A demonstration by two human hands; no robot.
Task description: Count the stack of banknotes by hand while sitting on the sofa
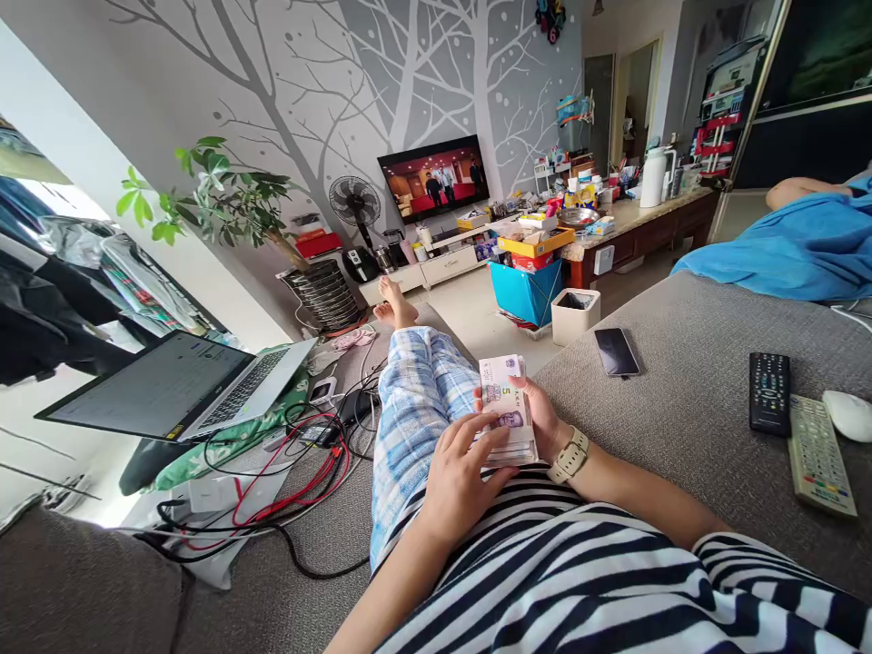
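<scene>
A thick stack of banknotes [508, 420], the top one purple with a 5 and a portrait, is held over my lap. My right hand [538, 411] wraps round the stack from the right side, its thumb across the face and fingertips showing at the left edge. A beige-strapped watch is on that wrist. My left hand [458, 468] grips the lower part of the stack, fingers lying over the front and thumb at the bottom edge. Under the hands are blue plaid trousers [399, 427] and a striped shirt [613, 563].
On the grey sofa [654, 436] to the right lie a phone [617, 351], two remotes [769, 392] and a white mouse [848, 415]. To the left are a laptop [177, 386] and tangled cables [306, 481]. Another person's leg under a blue cloth [790, 241] shows at far right.
</scene>
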